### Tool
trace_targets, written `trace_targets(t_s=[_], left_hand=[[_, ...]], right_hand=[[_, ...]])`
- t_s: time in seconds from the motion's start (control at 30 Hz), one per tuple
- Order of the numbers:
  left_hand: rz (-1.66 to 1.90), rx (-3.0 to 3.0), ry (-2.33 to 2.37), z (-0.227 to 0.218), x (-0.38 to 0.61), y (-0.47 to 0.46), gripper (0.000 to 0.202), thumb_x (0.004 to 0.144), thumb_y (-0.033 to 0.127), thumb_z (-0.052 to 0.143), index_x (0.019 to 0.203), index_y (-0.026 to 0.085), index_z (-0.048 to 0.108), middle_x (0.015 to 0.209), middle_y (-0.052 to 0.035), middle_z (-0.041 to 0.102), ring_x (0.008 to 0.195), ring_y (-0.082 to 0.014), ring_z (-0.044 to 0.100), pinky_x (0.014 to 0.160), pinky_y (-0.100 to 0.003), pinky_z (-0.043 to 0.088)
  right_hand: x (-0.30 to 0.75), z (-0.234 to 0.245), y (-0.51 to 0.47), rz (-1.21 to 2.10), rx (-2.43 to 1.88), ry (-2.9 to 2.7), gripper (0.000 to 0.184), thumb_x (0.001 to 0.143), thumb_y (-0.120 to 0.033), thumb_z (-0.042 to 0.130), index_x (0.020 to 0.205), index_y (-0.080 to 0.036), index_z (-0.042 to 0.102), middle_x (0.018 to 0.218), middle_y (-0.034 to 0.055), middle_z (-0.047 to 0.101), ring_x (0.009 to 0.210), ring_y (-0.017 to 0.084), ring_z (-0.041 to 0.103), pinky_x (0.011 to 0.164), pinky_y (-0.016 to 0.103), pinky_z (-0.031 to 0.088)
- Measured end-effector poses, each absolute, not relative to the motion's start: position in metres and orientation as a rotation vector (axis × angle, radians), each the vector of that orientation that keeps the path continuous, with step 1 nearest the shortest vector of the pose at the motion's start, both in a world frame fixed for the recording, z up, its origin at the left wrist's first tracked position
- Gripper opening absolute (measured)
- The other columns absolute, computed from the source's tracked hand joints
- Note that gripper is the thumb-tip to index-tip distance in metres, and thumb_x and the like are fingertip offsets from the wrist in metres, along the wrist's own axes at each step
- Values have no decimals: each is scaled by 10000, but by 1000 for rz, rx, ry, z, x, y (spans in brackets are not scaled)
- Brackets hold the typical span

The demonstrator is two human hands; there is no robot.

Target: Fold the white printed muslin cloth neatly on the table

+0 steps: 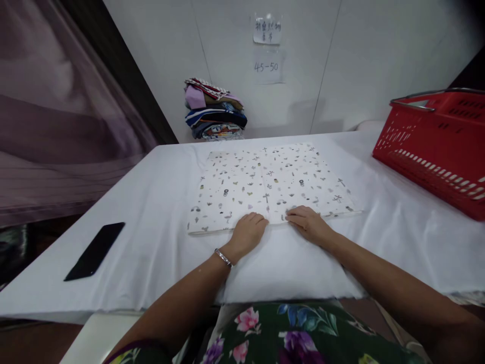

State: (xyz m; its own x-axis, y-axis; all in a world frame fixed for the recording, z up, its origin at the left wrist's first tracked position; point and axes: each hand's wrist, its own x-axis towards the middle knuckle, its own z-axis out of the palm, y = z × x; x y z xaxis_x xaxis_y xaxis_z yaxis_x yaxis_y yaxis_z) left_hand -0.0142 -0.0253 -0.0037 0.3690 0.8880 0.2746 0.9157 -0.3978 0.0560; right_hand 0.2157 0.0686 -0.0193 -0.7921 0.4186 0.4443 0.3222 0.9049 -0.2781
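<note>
A white cloth (250, 177) with small grey and yellowish prints of palm trees, birds and rainbows lies flat, folded in layers, on the white-covered table (144, 202). My left hand (250, 232), a bracelet (223, 258) at its wrist, is at the middle of the cloth's near edge with its fingers closed on that edge. Just to the right, my right hand (307, 222) has its fingers bent together over the same edge. A small gap separates the two hands. Both thumbs are mostly hidden.
A black phone-like slab (95, 252) lies on the table's left side. Folded fabrics (215, 108) are stacked at the back against the wall. To the right stands a red plastic basket (435, 151) with metal handles. Two paper notes (268, 65) hang on the wall; a purplish curtain (56, 111) hangs at left.
</note>
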Motion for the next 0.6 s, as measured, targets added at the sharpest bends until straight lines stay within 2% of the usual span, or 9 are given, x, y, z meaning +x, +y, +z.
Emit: trace_targets(t_s=[0.23, 0.6], left_hand=[[-450, -2541, -1637, -5, -15, -24, 208, 911, 228, 405, 1010, 183, 582, 924, -57, 604, 872, -183, 514, 742, -328, 408], [-442, -2532, -1629, -4, -17, -19, 228, 911, 281, 412, 1013, 200, 599, 964, -60, 606, 886, -191, 518, 752, -336, 416]], right_hand=[[216, -19, 70, 271, -524, -2560, 264, 913, -224, 414, 1044, -237, 643, 1047, 84, 637, 946, 218, 552, 782, 394, 449], [216, -12, 67, 322, -517, -2552, 248, 871, -181, 493, 1083, -248, 604, 1088, 69, 622, 997, 194, 554, 855, 375, 447]])
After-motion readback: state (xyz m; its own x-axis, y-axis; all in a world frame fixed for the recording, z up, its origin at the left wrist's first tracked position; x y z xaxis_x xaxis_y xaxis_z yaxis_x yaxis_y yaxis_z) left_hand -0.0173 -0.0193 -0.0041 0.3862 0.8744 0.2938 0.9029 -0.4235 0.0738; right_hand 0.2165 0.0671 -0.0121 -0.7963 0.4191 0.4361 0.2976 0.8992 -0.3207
